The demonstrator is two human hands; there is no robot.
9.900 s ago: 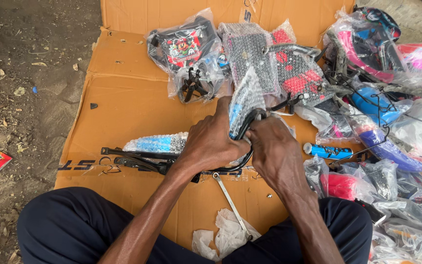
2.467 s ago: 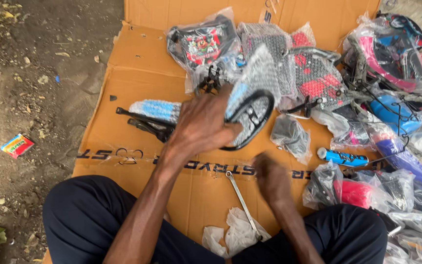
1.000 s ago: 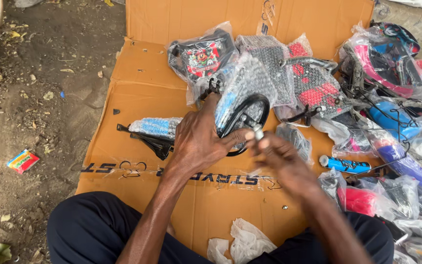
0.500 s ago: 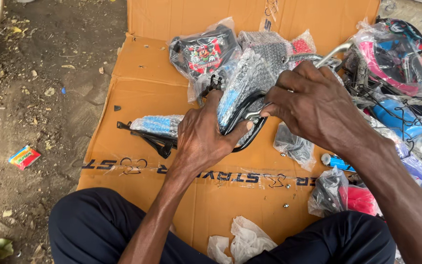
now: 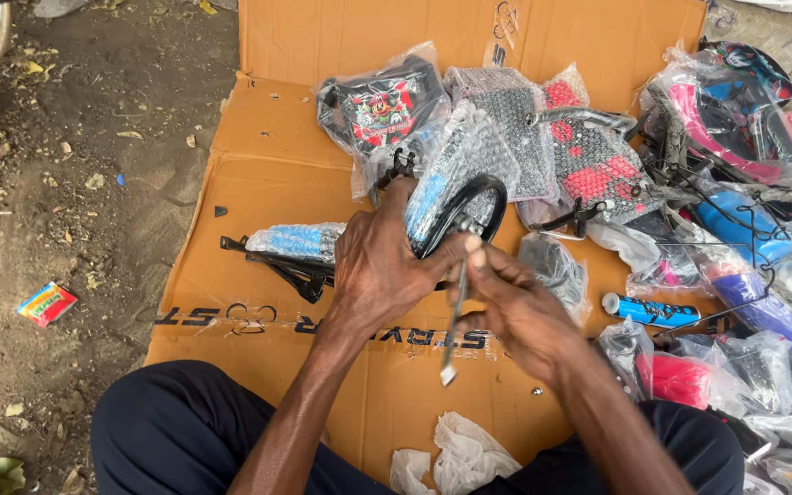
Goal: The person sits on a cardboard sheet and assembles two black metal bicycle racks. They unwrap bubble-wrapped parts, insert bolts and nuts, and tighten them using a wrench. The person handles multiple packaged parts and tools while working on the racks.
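Observation:
My left hand (image 5: 379, 270) grips a black curved bicycle part wrapped in bubble wrap (image 5: 456, 188), holding it above the flattened cardboard (image 5: 268, 174). My right hand (image 5: 515, 307) holds a slim metal spanner (image 5: 456, 316) upright, its upper end at a bolt on the black part and its lower end pointing toward my lap. Both hands meet at the middle of the cardboard.
Several plastic-wrapped bicycle parts lie around: a blue-wrapped black piece (image 5: 291, 249) at left, a red-and-black padded piece (image 5: 376, 108) behind, pink and blue pieces (image 5: 735, 119) at right, a blue grip (image 5: 648, 312). Crumpled white plastic (image 5: 456, 454) lies by my legs. Dirt ground with a small colourful packet (image 5: 46, 304) lies left.
My right hand has come back from reaching over the wrapped parts at the right and now holds the spanner against the black part. My left hand has kept its grip throughout.

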